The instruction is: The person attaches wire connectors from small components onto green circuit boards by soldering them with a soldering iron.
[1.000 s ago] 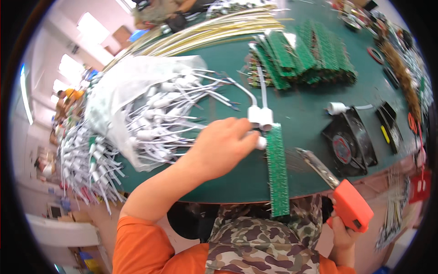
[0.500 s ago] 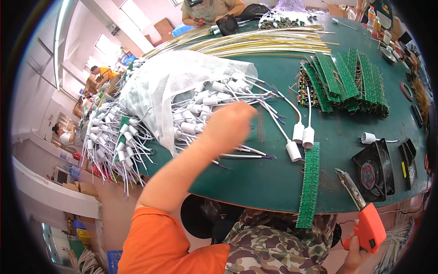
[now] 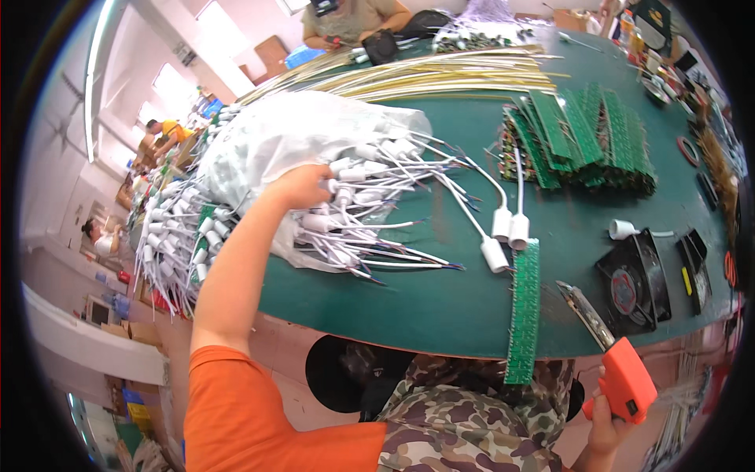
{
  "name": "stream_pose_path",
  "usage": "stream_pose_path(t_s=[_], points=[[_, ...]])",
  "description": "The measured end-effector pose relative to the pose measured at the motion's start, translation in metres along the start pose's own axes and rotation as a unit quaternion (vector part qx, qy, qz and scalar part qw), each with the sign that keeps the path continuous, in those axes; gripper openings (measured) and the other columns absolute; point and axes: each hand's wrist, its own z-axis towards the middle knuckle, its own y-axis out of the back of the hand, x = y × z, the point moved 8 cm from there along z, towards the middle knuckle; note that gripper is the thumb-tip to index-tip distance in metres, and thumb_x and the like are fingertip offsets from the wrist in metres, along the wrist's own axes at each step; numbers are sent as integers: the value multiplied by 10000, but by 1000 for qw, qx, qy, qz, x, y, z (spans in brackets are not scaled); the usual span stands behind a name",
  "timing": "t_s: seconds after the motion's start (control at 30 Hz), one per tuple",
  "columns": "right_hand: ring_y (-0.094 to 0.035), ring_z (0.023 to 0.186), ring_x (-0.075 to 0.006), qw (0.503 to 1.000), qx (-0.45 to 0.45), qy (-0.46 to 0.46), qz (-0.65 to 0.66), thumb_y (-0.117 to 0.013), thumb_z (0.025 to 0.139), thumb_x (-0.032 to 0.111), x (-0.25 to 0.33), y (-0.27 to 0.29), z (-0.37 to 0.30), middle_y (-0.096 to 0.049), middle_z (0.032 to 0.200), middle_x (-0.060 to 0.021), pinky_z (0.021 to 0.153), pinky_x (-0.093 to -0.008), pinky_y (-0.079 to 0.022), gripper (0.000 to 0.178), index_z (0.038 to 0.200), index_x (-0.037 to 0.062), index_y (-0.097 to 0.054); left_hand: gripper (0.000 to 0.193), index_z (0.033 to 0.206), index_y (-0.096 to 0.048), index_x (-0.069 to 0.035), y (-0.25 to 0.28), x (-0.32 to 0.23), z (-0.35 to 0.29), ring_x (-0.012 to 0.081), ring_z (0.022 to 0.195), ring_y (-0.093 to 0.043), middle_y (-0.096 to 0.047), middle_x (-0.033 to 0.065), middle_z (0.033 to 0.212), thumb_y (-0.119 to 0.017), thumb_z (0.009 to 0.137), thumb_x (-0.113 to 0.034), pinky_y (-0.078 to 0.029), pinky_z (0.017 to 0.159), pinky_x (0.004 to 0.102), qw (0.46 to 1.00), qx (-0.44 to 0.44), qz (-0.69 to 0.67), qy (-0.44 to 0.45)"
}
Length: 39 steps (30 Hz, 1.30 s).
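Note:
My left hand is closed on a white lamp socket at the edge of a heap of corded sockets, under a translucent plastic bag. My fingertips are partly hidden there. At the lower right my right hand grips an orange soldering gun, its metal tip pointing up and left over the table edge. Between my hands, a green circuit board strip sticks out past the table edge. Several white sockets lie at its far end, their cables running away from me.
Stacked green circuit boards lie at the far right. A black fan stands right of the soldering gun. Long yellow and white strips cross the back of the green table. A co-worker sits opposite.
My left hand has moved left and back toward me, from above the cable ends to the sockets by the bag. The right hand still holds the soldering gun.

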Motion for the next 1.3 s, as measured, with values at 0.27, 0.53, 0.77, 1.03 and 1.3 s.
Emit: stream_pose_path(t_s=[0.27, 0.53, 0.77, 1.03, 1.3], points=[[-635, 869, -147, 991, 72, 94, -61, -677, 921, 66, 36, -13, 2, -699, 1131, -134, 762, -292, -523, 401, 1294, -64, -610, 285, 1104, -650, -27, 82, -47, -41, 94, 939, -613, -677, 15, 1035, -777, 866, -118, -506, 871, 280, 941, -113, -310, -76], [-630, 852, -141, 986, 69, 114, -96, -713, 911, 92, 40, -14, 1, -689, 1055, -99, 749, -283, -516, 434, 1304, -57, -609, 402, 1193, -672, -11, 155, -144, -131, 225, 979, -634, -615, 99, 1024, -696, 801, 74, -502, 838, 322, 929, -327, 81, -150], [-629, 701, -203, 994, 38, 85, -54, -716, 833, 133, 44, -25, 6, -670, 867, -81, 636, -318, -511, 284, 1068, -18, -663, 554, 1353, -594, -94, 8, -259, -108, 299, 985, -650, -675, 111, 1068, -768, 831, -34, -527, 889, 414, 919, -59, -156, -357], [-619, 644, -275, 995, 4, 33, -89, -745, 773, 173, 41, -22, 9, -650, 747, -72, 617, -368, -500, 190, 869, 15, -702, 379, 1207, -629, -58, -45, -278, -99, 251, 905, -683, -630, 125, 1107, -729, 849, 12, -582, 764, 338, 848, -89, -346, -390], [-707, 840, -314, 993, 52, 56, -94, -807, 764, 183, 31, -28, 3, -721, 1024, -130, 770, -402, -577, 373, 1088, 26, -711, 253, 1113, -642, -31, -59, -282, -92, 230, 845, -685, -596, 122, 1086, -727, 877, 1, -577, 734, 326, 837, -89, -396, -367]])
